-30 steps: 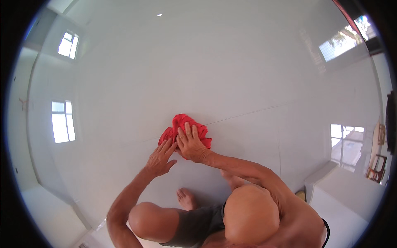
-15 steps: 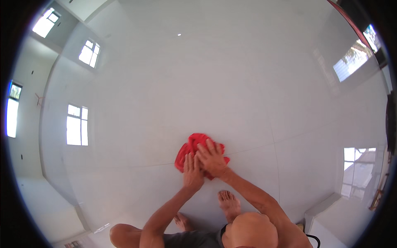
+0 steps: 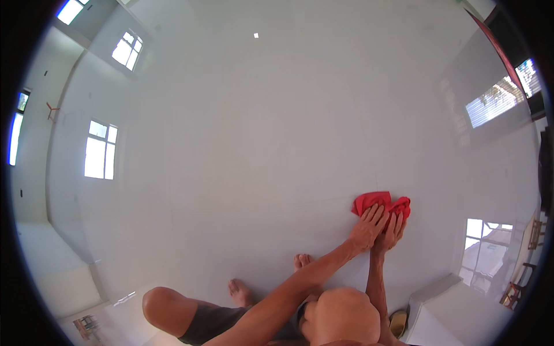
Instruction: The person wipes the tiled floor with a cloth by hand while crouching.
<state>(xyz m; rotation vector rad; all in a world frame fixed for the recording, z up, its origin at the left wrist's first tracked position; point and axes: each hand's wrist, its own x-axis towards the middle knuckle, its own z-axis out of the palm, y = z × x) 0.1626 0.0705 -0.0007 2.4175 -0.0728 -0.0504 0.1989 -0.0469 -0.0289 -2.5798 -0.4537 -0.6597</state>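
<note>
A crumpled red cloth (image 3: 369, 202) lies on the glossy light floor (image 3: 254, 144), right of centre. My left hand (image 3: 366, 230) reaches across from the lower middle and rests on the cloth's lower part, fingers stretched out. Just to its right, my right hand (image 3: 392, 233) presses on the cloth with extended fingers, close against my left hand and partly behind it. My bare feet (image 3: 239, 291) and bent knees show below.
A white step (image 3: 433, 323) is at lower right, with olive footwear (image 3: 397, 323) beside it. Wooden furniture (image 3: 519, 282) stands at the right edge. Pale walls with windows line the left, a small orange object (image 3: 51, 111) near their foot. The floor reflects several windows.
Both hands and the red cloth have moved from the middle well to the right. My left forearm now slants across my body, and my right forearm is more upright.
</note>
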